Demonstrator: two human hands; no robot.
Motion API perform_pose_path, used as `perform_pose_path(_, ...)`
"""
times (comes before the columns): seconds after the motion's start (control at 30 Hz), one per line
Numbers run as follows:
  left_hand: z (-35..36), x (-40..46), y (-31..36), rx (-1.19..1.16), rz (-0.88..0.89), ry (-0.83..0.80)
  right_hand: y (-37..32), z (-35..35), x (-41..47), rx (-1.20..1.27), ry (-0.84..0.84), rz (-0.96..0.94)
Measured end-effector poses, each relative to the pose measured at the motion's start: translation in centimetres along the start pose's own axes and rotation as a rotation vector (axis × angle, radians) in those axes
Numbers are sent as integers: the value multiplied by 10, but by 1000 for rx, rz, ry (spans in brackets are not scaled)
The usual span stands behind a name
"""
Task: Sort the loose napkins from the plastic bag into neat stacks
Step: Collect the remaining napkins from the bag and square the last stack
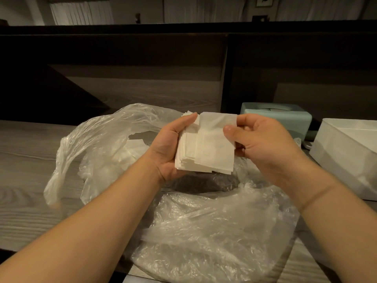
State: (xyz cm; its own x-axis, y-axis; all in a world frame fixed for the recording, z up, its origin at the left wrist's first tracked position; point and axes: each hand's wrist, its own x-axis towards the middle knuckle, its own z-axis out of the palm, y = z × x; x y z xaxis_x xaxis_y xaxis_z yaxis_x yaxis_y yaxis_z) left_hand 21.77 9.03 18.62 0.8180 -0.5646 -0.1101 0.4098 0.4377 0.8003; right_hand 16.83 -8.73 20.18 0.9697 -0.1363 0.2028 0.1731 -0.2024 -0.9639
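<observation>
A person's left hand [169,148] cups a ragged-edged stack [189,152] of white napkins above an open plastic bag [204,227] on a grey tabletop [26,160], thumb curled over its top edge. The right hand [263,144] pinches the top napkin [214,144] at its upper right corner between thumb and fingers [242,121]. A pale green tissue box [285,117] and a white bin [346,152] crowd the right side; bare tabletop lies left.
</observation>
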Motion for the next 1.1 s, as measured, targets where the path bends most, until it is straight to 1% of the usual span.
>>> perform_pose_path(0.1,-4,1,0,-11,8,-35,-6,-4,-2,106,-92,-51)
perform_pose_path(0.17,-3,0,0,-8,18,-37,-7,-5,-3,207,-133,-40)
perform_pose_path(0.3,-2,-1,-2,3,3,-66,1,4,-2,221,-52,17)
perform_pose_path(0.43,0,-1,-3,15,-46,-114,6,12,-5,201,35,10)
perform_pose_path(0.6,1,-2,-4,33,-43,-114,6,17,-10,211,52,-16)
perform_pose_path(0.67,2,-3,-4,55,-40,-102,7,18,-10,132,77,-64)
perform_pose_path(0.73,4,-5,-3,78,-43,-78,10,16,-9,-43,116,-140)
perform_pose_path(0.8,6,-7,-2,92,-44,-69,10,15,-8,-185,116,-233)
perform_pose_path(0.93,6,-9,-3,136,-11,-82,6,10,-9,-252,67,-319)
perform_pose_path(1.1,8,-9,-6,214,43,-213,6,3,-6,-260,-25,-282)
